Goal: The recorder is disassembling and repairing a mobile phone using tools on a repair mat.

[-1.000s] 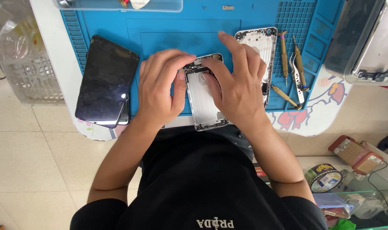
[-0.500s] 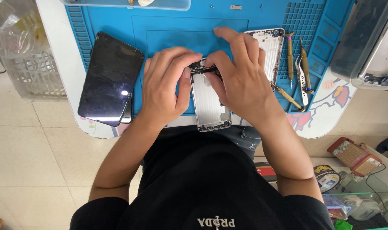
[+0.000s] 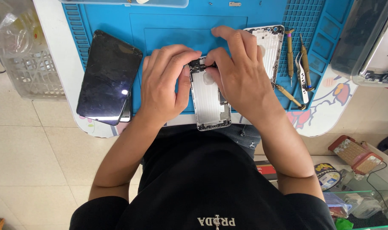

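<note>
I see left hand (image 3: 164, 85) and right hand (image 3: 240, 79) over silver phone housing (image 3: 209, 102), centre of blue mat (image 3: 168, 30) near worktop's front edge. Fingers of both hands pinched together on small dark part (image 3: 198, 64) at housing's 12 o'clock end. Black screen panel (image 3: 108, 76) at 9 o'clock; second housing (image 3: 270, 42), screwdrivers (image 3: 290, 55) at 2 o'clock.
</note>
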